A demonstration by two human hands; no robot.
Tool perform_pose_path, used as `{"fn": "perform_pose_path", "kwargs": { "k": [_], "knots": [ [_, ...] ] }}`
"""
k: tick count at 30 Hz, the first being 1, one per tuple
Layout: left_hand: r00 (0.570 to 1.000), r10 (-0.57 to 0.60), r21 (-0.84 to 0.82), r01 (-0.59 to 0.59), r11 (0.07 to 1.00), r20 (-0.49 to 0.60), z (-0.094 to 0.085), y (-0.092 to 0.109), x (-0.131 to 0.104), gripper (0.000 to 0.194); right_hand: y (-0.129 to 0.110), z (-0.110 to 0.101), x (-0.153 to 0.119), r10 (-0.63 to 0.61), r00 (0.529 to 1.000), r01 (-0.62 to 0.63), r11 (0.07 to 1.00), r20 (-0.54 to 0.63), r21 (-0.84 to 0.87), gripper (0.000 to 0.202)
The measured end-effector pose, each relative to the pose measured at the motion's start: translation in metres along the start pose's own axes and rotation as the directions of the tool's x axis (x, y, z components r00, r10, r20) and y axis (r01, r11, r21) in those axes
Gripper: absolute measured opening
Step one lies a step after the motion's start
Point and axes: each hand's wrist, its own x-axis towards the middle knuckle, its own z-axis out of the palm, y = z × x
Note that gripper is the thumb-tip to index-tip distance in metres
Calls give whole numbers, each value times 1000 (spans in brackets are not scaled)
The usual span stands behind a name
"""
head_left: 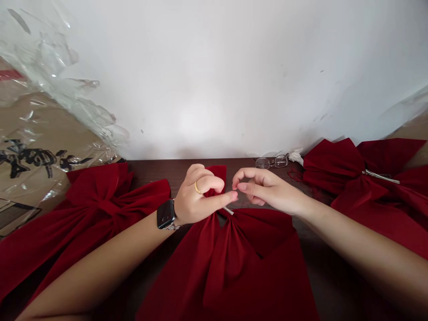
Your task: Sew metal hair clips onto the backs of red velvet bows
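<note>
L hand (pixel 192 198) and R hand (pixel 267 185) meet fingertip to fingertip, or nearly, above the middle bow (pixel 234 254): prob. fine finger work at its gathered centre. Next move likely calls for a careful two-handed pinch near the metal clip (pixel 229 210) there.

L to R: red L bow (pixel 107 206) lies on the dark tabletop (pixel 157 168), a plastic-wrapped box (pixel 53 133) behind it. L hand, w/ watch (pixel 166 214) and gold ring (pixel 197 187), has bent fingers and thumb pointing right; can't tell if it pinches anything thin. Middle bow, also red, spreads below the hands; one loop shows btwn them, beyond. Clip sits just under L hand's thumb tip; contact w/ cloth unclear. R hand is angled in from the right, fingers loosely bent, thumb and index tips close; nothing visible in its grasp, but something thin can't be ruled out. Just past it: glasses (pixel 263 163) and a white wad (pixel 296 156) by the wall (pixel 207 80). Far R: red R bow (pixel 337 162) w/ a 2nd clip (pixel 381 177).
</note>
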Motion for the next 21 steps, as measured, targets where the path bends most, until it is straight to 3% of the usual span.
{"fn": "perform_pose_path", "kwargs": {
  "k": [4, 7, 10, 14, 17, 21],
  "knots": [
    [993, 96, -99, -103, 990, -70, 0, 11, 1, 28, -2, 2, -5, -90, 968, 74, 994, 234, 79, 17],
    [967, 177, -46, -188, 981, -180, 0, 25, 0, 28, -6, 4, -8, -146, 938, 119, 987, 313, 105, 15],
    [969, 158, -40, -169, 985, -190, -1, 39, -4, 29, -8, 5, -9, -210, 898, 150, 972, 388, 178, 14],
    [990, 76, -16, -79, 997, -123, -3, 49, -13, 24, -7, 8, -10, -216, 878, 148, 971, 427, 187, 10],
    [994, 78, -13, -79, 997, -77, -7, 52, -15, 25, -6, 10, -11, -222, 877, 153, 970, 425, 191, 6],
    [993, 69, -5, -70, 998, -95, -12, 55, -11, 30, -12, 13, -14, -248, 862, 221, 969, 442, 112, 3]
  ]
}}
